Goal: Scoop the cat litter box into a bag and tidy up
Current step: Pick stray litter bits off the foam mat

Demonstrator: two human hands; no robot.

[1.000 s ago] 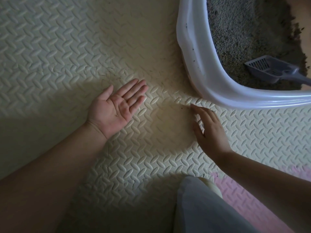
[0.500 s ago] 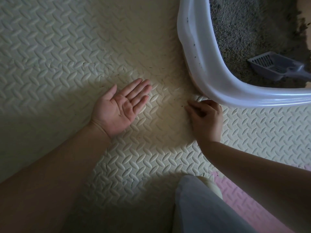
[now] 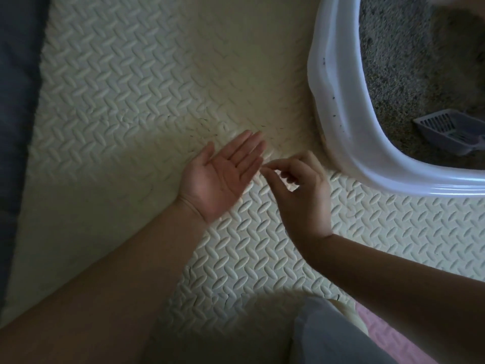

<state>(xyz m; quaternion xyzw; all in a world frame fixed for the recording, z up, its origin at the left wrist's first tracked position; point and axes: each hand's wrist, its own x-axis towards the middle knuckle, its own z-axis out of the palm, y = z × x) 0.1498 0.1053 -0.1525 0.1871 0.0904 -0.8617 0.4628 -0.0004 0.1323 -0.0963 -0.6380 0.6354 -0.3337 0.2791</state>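
Your left hand [image 3: 223, 177] is lying palm up, fingers straight. Your right hand [image 3: 299, 190] is pinching something too small to see over it. Just right, the litter box [image 3: 338, 106] is holding the scoop [image 3: 451, 132]. Stray grains [image 3: 210, 127] are still dotting the mat [image 3: 131, 88], so tidying seems unfinished. A moment ago, that right hand was picking at the mat.

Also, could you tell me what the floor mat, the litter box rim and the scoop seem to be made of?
Floor mat: probably soft foam, matte cream, with embossed herringbone ridges. Litter box rim: smooth glossy whitish plastic, with bright highlights along the curve. Scoop: likely moulded grey plastic, matte, with slotted openings.
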